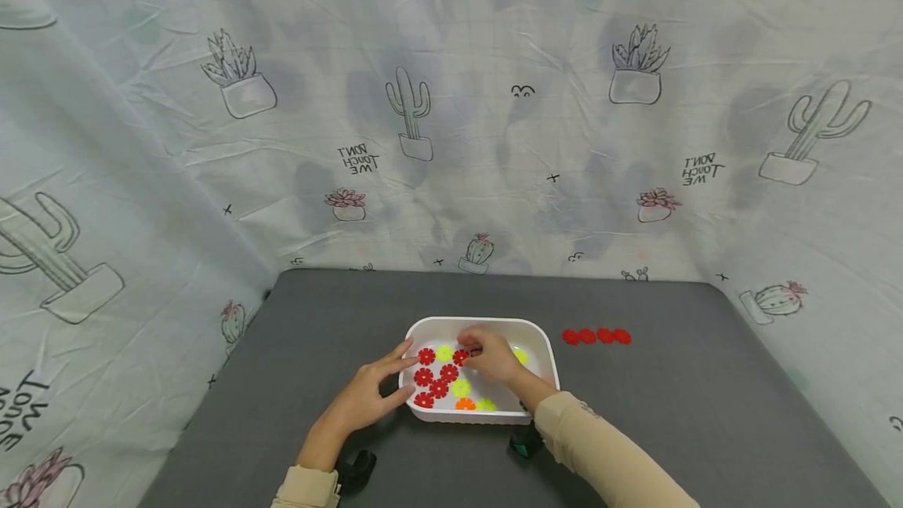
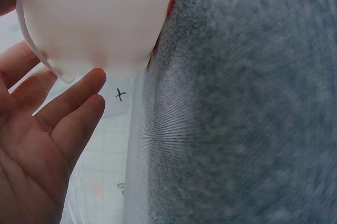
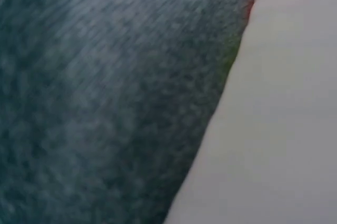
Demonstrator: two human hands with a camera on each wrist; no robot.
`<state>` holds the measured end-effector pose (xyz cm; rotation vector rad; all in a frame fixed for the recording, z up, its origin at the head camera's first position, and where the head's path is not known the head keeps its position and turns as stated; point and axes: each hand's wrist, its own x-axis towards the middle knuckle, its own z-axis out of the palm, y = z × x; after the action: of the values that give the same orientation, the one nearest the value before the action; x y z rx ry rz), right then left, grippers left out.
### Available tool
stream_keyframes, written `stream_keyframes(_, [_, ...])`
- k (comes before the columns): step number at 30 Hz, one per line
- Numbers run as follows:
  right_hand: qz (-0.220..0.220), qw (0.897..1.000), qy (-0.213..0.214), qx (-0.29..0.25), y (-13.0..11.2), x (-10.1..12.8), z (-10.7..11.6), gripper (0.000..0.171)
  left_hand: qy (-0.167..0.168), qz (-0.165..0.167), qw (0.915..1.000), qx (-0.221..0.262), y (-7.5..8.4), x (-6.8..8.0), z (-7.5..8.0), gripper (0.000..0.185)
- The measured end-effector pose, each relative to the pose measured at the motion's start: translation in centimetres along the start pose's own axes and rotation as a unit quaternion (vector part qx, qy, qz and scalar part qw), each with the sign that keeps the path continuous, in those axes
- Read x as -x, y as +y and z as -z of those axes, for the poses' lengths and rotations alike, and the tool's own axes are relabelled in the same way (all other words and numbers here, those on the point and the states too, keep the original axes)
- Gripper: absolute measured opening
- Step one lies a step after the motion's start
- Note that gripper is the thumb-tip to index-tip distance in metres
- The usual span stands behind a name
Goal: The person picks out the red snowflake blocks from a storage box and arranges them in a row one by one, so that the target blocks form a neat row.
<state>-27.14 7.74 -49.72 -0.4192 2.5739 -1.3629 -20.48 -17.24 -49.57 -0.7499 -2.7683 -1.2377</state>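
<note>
In the head view, a white plastic tray (image 1: 553, 359) holds several red notched plastic discs (image 1: 423, 377), several yellow discs (image 1: 461, 388) and an orange disc (image 1: 465, 404). My left hand (image 1: 364, 394) spreads over the tray's left end, thumb and fingertips at the rim. In the left wrist view the left hand (image 2: 39, 145) has extended fingers, some near the outer wall. Reaching into the tray, my right hand (image 1: 494, 355) has bent fingers and pinches a red notched disc (image 1: 460, 357). The right wrist view shows only the tray's wall (image 3: 274, 108), not the hand.
A row of joined red discs (image 1: 596, 336) lies on the grey table (image 1: 339, 304), right of the tray. A patterned cloth (image 1: 515, 139) hangs behind and at both sides. Dark wrist devices (image 1: 525, 440) show near each wrist.
</note>
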Motion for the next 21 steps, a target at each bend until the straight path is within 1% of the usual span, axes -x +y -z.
stream_keyframes(3, [-0.006, 1.000, -0.003, 0.016, 0.19, -0.09, -0.21, 0.036, -0.001, 0.004, 1.0000, 0.002, 0.07, 0.00, 0.00, 0.049])
stream_keyframes(7, [0.005, 0.999, -0.004, 0.040, 0.40, -0.26, -0.46, 0.035, 0.000, 0.005, 1.0000, 0.000, 0.07, 0.01, -0.01, 0.049])
stream_keyframes(16, [0.014, 0.997, -0.005, 0.070, 0.18, -0.34, -0.71, 0.031, 0.008, -0.009, 0.9999, -0.002, -0.02, -0.07, -0.05, 0.048])
stream_keyframes(21, [0.003, 0.996, -0.009, 0.084, 0.09, -0.34, -0.74, 0.031, 0.009, -0.006, 0.9999, 0.000, 0.04, -0.05, -0.09, 0.048])
